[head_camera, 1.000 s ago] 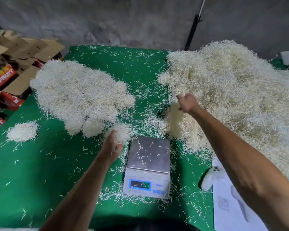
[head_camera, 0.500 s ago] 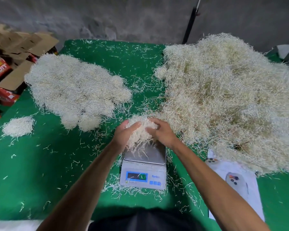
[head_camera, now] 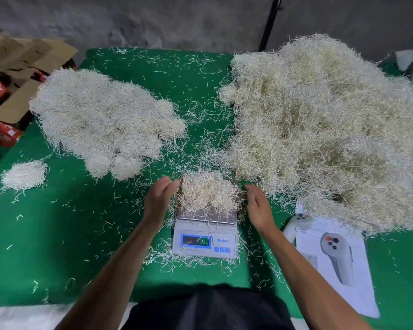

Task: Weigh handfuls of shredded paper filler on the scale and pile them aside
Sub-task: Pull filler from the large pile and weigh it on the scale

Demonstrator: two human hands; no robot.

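A white digital scale (head_camera: 205, 236) with a lit blue display stands on the green table (head_camera: 69, 234) in front of me. A handful of cream shredded paper filler (head_camera: 208, 190) lies heaped on its steel pan. My left hand (head_camera: 159, 198) hovers just left of the heap, fingers relaxed, holding nothing. My right hand (head_camera: 258, 206) hovers just right of it, fingers straight and apart from the paper. A big loose mass of filler (head_camera: 320, 125) covers the table's right side. A flatter pile of weighed clumps (head_camera: 103, 117) lies at the left.
A small separate clump of filler (head_camera: 24, 175) sits near the left edge. Cardboard boxes (head_camera: 14, 75) are stacked off the table's left. A white handheld device (head_camera: 296, 226) and a printed sheet (head_camera: 334, 260) lie at the right front. Stray shreds litter the cloth.
My two hands brought a handful together over the scale, set it on the pan, and have now drawn apart to either side, letting go of it.
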